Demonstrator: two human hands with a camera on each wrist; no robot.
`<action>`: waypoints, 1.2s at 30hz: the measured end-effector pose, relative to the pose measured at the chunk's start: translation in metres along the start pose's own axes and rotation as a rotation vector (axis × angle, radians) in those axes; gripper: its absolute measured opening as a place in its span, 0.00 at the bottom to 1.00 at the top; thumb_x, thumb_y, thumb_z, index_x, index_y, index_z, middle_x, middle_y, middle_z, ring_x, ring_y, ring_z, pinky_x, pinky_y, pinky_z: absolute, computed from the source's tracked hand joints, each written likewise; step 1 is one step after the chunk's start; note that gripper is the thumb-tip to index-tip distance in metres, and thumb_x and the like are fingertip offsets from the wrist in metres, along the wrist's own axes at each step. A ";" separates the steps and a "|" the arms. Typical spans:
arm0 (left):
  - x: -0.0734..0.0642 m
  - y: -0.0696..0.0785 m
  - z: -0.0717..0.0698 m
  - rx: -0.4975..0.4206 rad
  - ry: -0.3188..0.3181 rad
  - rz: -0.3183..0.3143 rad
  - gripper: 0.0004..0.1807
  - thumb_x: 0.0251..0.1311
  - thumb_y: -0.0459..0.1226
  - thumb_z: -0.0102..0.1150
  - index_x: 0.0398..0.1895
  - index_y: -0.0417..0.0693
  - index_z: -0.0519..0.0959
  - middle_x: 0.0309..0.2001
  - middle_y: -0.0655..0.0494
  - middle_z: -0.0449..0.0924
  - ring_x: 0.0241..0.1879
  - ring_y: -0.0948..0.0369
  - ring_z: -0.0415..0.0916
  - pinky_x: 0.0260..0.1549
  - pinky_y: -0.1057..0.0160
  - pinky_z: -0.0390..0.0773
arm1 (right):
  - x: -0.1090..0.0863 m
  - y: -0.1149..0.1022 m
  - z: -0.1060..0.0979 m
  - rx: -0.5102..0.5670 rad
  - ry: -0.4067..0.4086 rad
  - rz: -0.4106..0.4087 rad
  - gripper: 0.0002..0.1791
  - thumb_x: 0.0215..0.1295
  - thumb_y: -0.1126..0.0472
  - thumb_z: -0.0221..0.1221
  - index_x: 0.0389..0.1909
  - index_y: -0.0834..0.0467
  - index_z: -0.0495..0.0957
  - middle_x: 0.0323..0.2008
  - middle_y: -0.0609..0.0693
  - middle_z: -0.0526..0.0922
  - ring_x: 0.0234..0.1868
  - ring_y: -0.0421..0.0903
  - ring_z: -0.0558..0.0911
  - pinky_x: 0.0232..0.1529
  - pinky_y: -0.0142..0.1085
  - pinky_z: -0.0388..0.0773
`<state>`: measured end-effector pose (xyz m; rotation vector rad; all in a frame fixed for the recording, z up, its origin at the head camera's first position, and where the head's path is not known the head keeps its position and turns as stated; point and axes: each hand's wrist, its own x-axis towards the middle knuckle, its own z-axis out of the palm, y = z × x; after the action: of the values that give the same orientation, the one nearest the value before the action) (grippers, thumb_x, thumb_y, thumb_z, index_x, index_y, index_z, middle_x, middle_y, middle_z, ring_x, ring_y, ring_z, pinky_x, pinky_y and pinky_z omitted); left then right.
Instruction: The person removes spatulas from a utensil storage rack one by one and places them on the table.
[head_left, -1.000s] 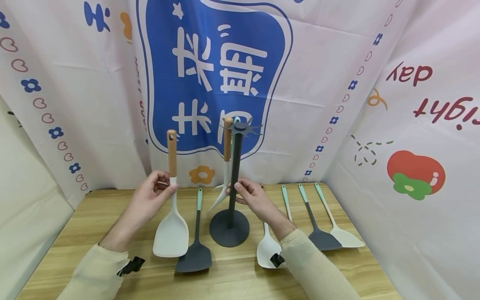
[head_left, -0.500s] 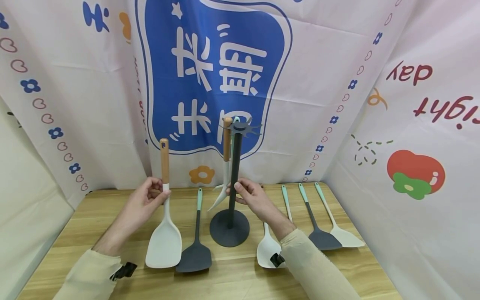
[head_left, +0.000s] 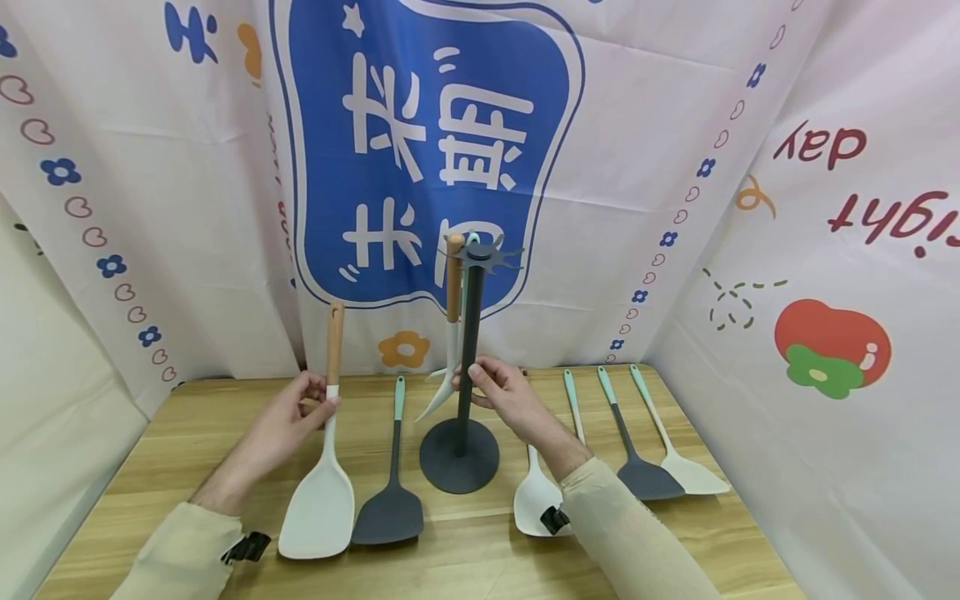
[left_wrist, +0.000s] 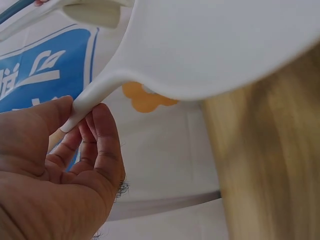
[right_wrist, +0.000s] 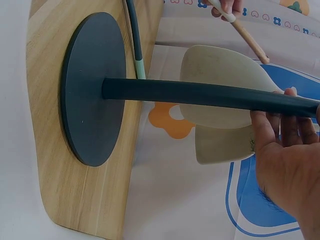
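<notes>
My left hand (head_left: 281,425) pinches a white spatula (head_left: 318,508) with a wooden handle, just below where wood meets white. The spatula stands nearly upright, handle tip up and leaning slightly right. Whether its blade touches the table cannot be told. In the left wrist view, thumb and fingers hold its white neck (left_wrist: 95,95). My right hand (head_left: 513,402) grips the dark pole of a utensil stand (head_left: 459,471), which has a round base and a hooked top. Behind the pole hang a wood-handled utensil (head_left: 453,287) and a mint-handled one, partly hidden; their pale blades (right_wrist: 215,80) show in the right wrist view.
A grey spatula (head_left: 390,512) with a mint handle lies between the held spatula and the stand. On the right lie a white spatula (head_left: 536,500) partly under my forearm, a mint handle (head_left: 570,392), a grey spatula (head_left: 648,479) and a cream one (head_left: 693,475). Printed cloth (head_left: 637,100) encloses the table.
My left hand has lowered the white spatula and brought it left and closer to me; its handle now leans right. The right hand and the stand have stayed put.
</notes>
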<state>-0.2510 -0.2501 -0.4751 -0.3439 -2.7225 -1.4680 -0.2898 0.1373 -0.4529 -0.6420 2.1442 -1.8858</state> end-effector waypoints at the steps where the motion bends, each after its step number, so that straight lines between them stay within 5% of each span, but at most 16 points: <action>1: 0.000 -0.002 0.001 -0.007 -0.003 0.004 0.17 0.90 0.35 0.61 0.69 0.32 0.73 0.59 0.34 0.84 0.48 0.55 0.90 0.43 0.65 0.93 | 0.000 0.000 0.000 -0.002 0.000 -0.003 0.26 0.98 0.49 0.51 0.74 0.66 0.79 0.70 0.69 0.85 0.79 0.59 0.85 0.82 0.60 0.83; 17: 0.001 -0.019 0.016 -0.075 -0.103 -0.051 0.12 0.89 0.30 0.59 0.63 0.30 0.71 0.52 0.34 0.85 0.41 0.57 0.90 0.39 0.59 0.96 | 0.000 0.000 0.001 0.000 -0.002 -0.004 0.26 0.98 0.48 0.51 0.74 0.66 0.79 0.69 0.68 0.86 0.79 0.59 0.85 0.83 0.60 0.83; 36: 0.006 -0.035 0.030 -0.049 -0.189 -0.120 0.09 0.88 0.31 0.59 0.59 0.33 0.73 0.46 0.39 0.88 0.40 0.56 0.86 0.34 0.62 0.92 | 0.001 0.002 0.000 -0.001 -0.004 -0.009 0.26 0.99 0.50 0.50 0.74 0.67 0.78 0.68 0.68 0.86 0.77 0.58 0.86 0.83 0.61 0.82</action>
<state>-0.2613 -0.2426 -0.5201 -0.3427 -2.9045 -1.6120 -0.2910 0.1370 -0.4547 -0.6566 2.1441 -1.8863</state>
